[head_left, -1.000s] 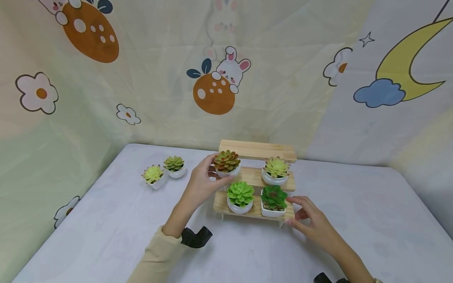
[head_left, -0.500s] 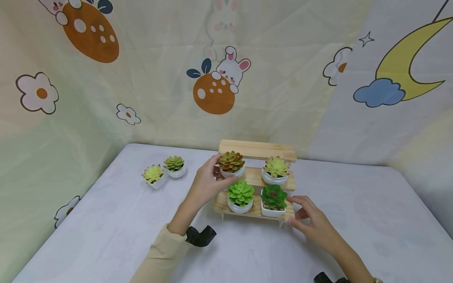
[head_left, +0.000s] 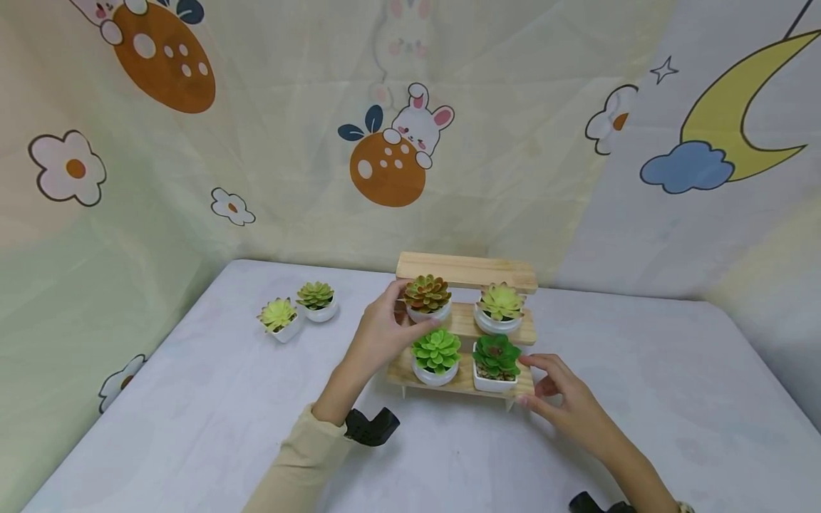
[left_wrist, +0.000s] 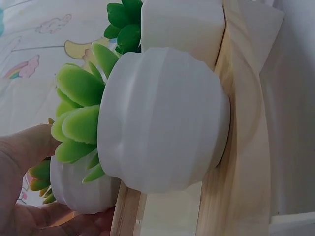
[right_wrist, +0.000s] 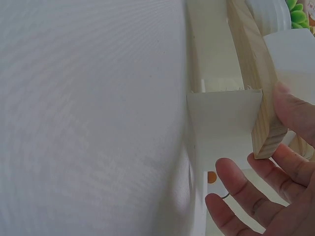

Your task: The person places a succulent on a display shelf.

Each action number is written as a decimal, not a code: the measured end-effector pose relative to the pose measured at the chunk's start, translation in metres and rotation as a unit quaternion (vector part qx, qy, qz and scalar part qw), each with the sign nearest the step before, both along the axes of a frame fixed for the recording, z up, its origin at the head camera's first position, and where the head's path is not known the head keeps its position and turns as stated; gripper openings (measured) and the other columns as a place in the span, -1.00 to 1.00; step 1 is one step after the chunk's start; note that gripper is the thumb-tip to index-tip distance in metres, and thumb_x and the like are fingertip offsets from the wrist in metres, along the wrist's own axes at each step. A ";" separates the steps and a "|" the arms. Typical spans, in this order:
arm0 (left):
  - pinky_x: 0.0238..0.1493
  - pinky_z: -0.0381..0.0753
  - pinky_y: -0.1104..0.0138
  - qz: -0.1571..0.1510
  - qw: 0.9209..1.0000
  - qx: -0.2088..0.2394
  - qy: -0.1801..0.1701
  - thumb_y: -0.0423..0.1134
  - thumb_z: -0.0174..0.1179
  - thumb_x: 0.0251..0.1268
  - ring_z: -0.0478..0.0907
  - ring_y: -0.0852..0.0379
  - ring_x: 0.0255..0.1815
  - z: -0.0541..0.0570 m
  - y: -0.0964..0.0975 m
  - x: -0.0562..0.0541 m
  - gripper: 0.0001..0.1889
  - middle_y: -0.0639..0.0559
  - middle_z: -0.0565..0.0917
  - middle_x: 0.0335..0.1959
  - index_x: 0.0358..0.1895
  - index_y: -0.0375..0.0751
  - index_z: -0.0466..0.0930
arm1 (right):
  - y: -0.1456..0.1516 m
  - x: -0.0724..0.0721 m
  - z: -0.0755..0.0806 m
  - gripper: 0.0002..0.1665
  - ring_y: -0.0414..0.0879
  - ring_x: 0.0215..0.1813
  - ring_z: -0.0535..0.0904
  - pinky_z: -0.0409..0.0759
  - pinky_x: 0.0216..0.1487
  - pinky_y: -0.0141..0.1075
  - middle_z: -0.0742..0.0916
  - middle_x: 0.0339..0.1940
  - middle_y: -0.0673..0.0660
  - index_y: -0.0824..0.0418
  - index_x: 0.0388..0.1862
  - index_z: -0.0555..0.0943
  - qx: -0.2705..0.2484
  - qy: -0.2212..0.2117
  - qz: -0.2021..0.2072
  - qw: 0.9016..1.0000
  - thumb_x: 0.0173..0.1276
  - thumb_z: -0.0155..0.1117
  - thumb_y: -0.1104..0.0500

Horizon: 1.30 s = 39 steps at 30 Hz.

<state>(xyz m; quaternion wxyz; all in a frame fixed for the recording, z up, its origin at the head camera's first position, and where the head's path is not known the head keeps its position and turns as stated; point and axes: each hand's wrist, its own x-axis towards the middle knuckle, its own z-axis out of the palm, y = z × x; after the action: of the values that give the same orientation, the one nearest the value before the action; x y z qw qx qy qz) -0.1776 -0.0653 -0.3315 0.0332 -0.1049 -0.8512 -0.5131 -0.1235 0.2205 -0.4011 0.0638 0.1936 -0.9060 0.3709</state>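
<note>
My left hand (head_left: 380,329) grips a small white round pot with a reddish-green succulent (head_left: 428,293) at the left end of the middle tier of a wooden stepped plant stand (head_left: 465,272). In the left wrist view, thumb and fingers lie around that white pot (left_wrist: 81,187), partly behind a nearer pot. My right hand (head_left: 564,399) holds the right end of the lowest tier; the right wrist view has thumb and fingers about the wooden board's end (right_wrist: 266,132). On the lowest tier stand a bright green succulent (head_left: 436,353) and a dark green succulent (head_left: 496,360).
A pale green succulent (head_left: 500,305) sits on the middle tier's right. Two more potted succulents, a yellow-green one (head_left: 279,318) and a green one (head_left: 317,299), stand on the white-covered table (head_left: 192,399) to the left. A printed cloth (head_left: 288,128) hangs behind.
My left hand has slid the reddish-green succulent's pot slightly to the right along the middle tier. The right hand stays at the stand's right end.
</note>
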 end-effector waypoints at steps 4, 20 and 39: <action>-0.43 0.39 0.37 0.002 1.000 -0.001 -0.004 -0.02 0.38 0.01 0.40 0.14 -0.38 -0.001 0.002 0.001 -0.31 0.02 0.57 -0.04 0.23 -0.03 0.29 | -0.001 0.000 0.001 -0.38 -0.38 -0.31 0.46 0.61 -0.26 -0.36 0.54 0.08 0.14 0.19 0.18 0.41 -0.001 0.001 -0.002 1.000 0.14 0.38 0.15; 0.09 0.49 0.16 -0.002 0.999 -0.039 0.017 0.04 0.32 0.08 0.47 0.10 0.05 -0.001 0.008 0.004 -0.34 -0.01 0.54 0.10 0.25 -0.05 0.32 | -0.001 0.001 0.002 -0.38 -0.37 -0.30 0.46 0.61 -0.24 -0.36 0.53 0.10 0.13 0.17 0.19 0.41 0.001 -0.020 -0.012 1.000 0.17 0.37 0.10; 0.26 0.38 0.10 -0.012 0.998 -0.058 0.019 0.06 0.28 0.12 0.41 0.05 0.24 -0.003 0.006 0.003 -0.30 -0.03 0.52 0.15 0.31 -0.12 0.27 | -0.002 0.001 0.001 -0.39 -0.38 -0.29 0.47 0.61 -0.25 -0.35 0.53 0.10 0.13 0.18 0.18 0.42 -0.004 -0.008 -0.010 1.000 0.15 0.38 0.12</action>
<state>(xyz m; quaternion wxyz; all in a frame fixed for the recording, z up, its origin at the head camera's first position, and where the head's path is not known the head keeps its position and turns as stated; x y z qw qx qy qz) -0.1746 -0.0592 -0.3341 0.0371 -0.1263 -0.8774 -0.4614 -0.1228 0.2189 -0.3997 0.0609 0.1812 -0.9068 0.3758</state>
